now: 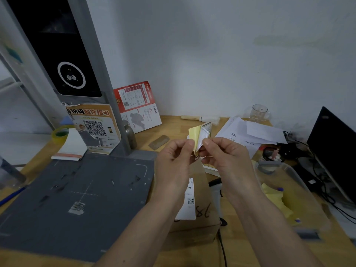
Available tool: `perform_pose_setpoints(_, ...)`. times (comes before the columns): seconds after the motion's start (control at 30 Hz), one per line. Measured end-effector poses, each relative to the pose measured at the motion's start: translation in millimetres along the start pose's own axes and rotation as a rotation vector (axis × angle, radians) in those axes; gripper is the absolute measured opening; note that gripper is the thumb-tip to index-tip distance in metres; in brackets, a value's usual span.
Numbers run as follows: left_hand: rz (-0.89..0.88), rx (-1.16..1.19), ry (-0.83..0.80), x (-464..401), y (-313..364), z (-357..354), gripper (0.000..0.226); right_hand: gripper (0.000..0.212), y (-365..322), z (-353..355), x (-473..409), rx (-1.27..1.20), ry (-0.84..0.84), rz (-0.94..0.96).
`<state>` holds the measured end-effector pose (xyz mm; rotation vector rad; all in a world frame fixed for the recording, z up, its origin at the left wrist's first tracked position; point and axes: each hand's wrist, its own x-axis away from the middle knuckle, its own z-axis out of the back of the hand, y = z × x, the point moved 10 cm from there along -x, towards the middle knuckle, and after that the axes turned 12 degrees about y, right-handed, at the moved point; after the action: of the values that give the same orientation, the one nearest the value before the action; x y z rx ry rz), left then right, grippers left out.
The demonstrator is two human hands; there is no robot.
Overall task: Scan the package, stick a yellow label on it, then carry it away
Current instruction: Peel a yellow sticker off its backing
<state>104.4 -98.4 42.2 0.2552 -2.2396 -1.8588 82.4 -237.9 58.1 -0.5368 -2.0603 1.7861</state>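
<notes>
Head view. We see the left hand (174,157) and the right hand (221,154) raised together above the brown cardboard package (200,212), which lies on the wooden desk (173,124) just right of the dark grey scanning mat (77,189) and carries a white printed shipping label (187,201) and handwritten digits. The left hand pinches the pale yellow sticker sheet (194,132) between thumb and forefinger; the right hand pinches the white translucent backing strip (204,136) that curls away from it. Neither hand touches the package. We judge the step in hand to be the peeling of the yellow label, the scan presumably behind us, though the frame cannot confirm that. To the right, a clear plastic tray (292,182) holds further yellow paper, and a grey handheld scanner (216,191) lies beside the box. The next move, in our judgement, calls for separating the backing fully, lowering the adhesive face onto a bare patch of cardboard clear of the shipping label, and pressing it flat.
</notes>
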Motion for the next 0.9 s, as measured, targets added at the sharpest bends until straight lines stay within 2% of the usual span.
perform_pose_setpoints(0.23, -0.058, -0.089, 0.074, -1, 5, 7, 0.019, 0.018, 5, -1, -3, -0.051, -0.023, -0.058)
perform_pose_setpoints(0.43, -0.041, -0.006, 0.083, -1, 9, 7, 0.018, 0.029, 6, -5, -1, -0.089, -0.055, -0.083)
perform_pose_setpoints(0.57, -0.071, -0.012, 0.096, -2, 12, 8, 0.017, 0.013, 0, -10, 5, 0.085, -0.091, 0.023)
perform_pose_setpoints(0.67, -0.096, -0.036, 0.098, -3, 15, 8, 0.016, 0.004, 0, -7, 4, 0.119, -0.057, 0.046)
perform_pose_setpoints(0.73, -0.112, -0.044, 0.101, -3, 18, 10, 0.015, 0.007, 1, -3, 2, 0.120, -0.022, 0.038)
perform_pose_setpoints(0.9, -0.094, -0.070, -0.027, 13, 10, -3, 0.014, 0.012, 6, 4, -3, 0.090, 0.024, 0.016)
